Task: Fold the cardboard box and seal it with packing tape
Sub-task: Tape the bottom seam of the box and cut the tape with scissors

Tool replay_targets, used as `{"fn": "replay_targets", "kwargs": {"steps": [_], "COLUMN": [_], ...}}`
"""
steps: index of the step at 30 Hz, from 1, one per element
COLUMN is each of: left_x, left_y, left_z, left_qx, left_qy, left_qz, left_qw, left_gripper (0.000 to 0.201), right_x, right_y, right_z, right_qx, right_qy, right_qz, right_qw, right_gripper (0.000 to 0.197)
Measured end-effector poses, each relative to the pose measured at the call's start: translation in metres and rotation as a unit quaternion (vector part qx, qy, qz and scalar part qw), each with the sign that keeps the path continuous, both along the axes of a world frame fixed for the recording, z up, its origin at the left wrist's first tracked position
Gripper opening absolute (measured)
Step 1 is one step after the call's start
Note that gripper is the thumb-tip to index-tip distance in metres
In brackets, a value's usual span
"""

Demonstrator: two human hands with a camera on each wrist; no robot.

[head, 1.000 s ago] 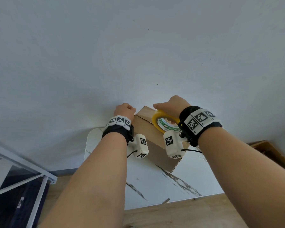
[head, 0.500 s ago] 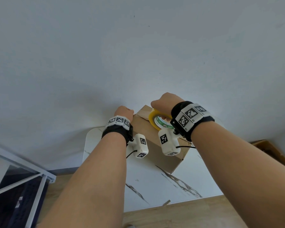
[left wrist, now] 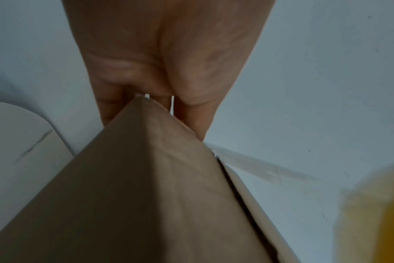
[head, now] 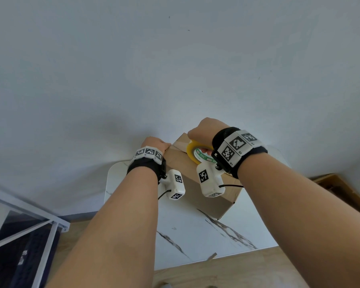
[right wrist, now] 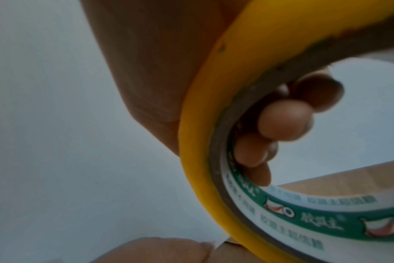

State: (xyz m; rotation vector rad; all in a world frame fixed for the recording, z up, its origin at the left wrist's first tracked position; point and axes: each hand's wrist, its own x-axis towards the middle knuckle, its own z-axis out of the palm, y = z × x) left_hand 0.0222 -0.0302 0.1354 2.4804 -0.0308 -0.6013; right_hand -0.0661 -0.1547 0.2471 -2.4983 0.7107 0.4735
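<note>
A brown cardboard box stands on the white marbled table, close to the wall. My left hand grips the box's far left top corner, fingers curled over the edge. My right hand holds a yellow roll of packing tape upright over the box top, with fingers hooked through the roll's core. In the left wrist view a clear strip of tape runs from the box edge toward the blurred roll. The box top under the roll is mostly hidden.
A pale wall rises right behind the table. A white metal frame stands at the lower left. Another brown cardboard piece lies on the wooden floor at the right. A small scrap lies at the table's front edge.
My right hand has carried the tape roll a little to the left and farther along the box top. My left hand has kept its grip on the corner.
</note>
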Motion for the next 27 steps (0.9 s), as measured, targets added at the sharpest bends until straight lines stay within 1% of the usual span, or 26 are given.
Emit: {"fn": "replay_targets", "kwargs": {"steps": [2,4,5,6,7,8,9,10,11,12,14,16,17,19,21,23,25,27], "left_x": [0.000,-0.002,0.000,-0.004,-0.002,-0.002,-0.003,-0.006,-0.005,-0.005,-0.008,-0.009,-0.014,-0.021,-0.030,-0.037,-0.041,-0.044], "left_y": [0.002,0.005,0.007,0.009,0.010,0.012,0.013,0.013,0.011,0.010,0.008,0.006,0.005,0.004,0.003,0.004,0.005,0.005], "left_z": [0.000,0.002,0.000,0.002,-0.002,-0.005,-0.006,-0.004,-0.004,-0.007,0.002,0.005,0.011,0.018,0.023,0.022,0.019,0.017], "left_qx": [0.019,-0.006,-0.003,-0.027,-0.005,-0.008,0.004,-0.007,-0.026,-0.062,-0.144,-0.206,-0.229,-0.216,-0.157,-0.117,-0.095,-0.087], "left_qy": [0.000,0.006,0.000,0.009,0.015,0.019,0.016,0.010,0.019,0.005,-0.010,-0.038,-0.050,-0.075,-0.100,-0.128,-0.135,-0.123], "left_qz": [-0.008,0.008,-0.002,0.017,0.004,0.003,-0.007,-0.002,0.007,0.030,0.077,0.096,0.092,0.052,-0.008,-0.052,-0.085,-0.103], "left_qw": [1.000,1.000,1.000,0.999,1.000,1.000,1.000,1.000,0.999,0.998,0.987,0.973,0.968,0.972,0.983,0.983,0.983,0.983], "left_gripper": [0.039,0.041,0.041,0.039,0.036,0.034,0.036,0.037,0.036,0.031,0.011,0.028,0.033,0.035,0.038,0.043,0.047,0.053], "right_x": [-0.001,-0.001,-0.001,-0.001,-0.002,-0.002,-0.002,-0.002,-0.002,-0.002,-0.002,-0.002,-0.001,-0.001,-0.002,-0.002,-0.002,-0.004], "right_y": [0.000,0.000,-0.001,-0.001,-0.002,-0.002,-0.003,-0.004,-0.004,-0.005,-0.004,-0.004,-0.004,-0.005,-0.005,-0.005,-0.006,-0.007], "right_z": [0.000,0.000,0.001,0.001,0.000,0.000,0.000,0.000,0.000,0.000,0.000,0.000,0.001,0.001,0.004,0.005,0.003,0.000], "right_qx": [-0.001,0.003,0.008,0.012,0.014,0.017,0.021,0.028,0.032,0.033,0.029,0.028,0.031,0.036,0.053,0.059,0.065,0.081], "right_qy": [0.006,0.006,0.004,0.003,0.004,0.005,0.004,0.001,-0.001,-0.002,-0.003,-0.007,-0.010,-0.011,-0.014,-0.016,-0.019,-0.036], "right_qz": [0.000,-0.003,-0.006,-0.008,-0.010,-0.012,-0.015,-0.017,-0.019,-0.020,-0.020,-0.019,-0.018,-0.018,-0.022,-0.016,-0.017,-0.026], "right_qw": [1.000,1.000,1.000,1.000,1.000,1.000,1.000,0.999,0.999,0.999,0.999,0.999,0.999,0.999,0.998,0.998,0.998,0.996], "right_gripper": [0.027,0.027,0.026,0.026,0.025,0.025,0.024,0.024,0.023,0.023,0.024,0.024,0.023,0.022,0.024,0.031,0.035,0.037]}}
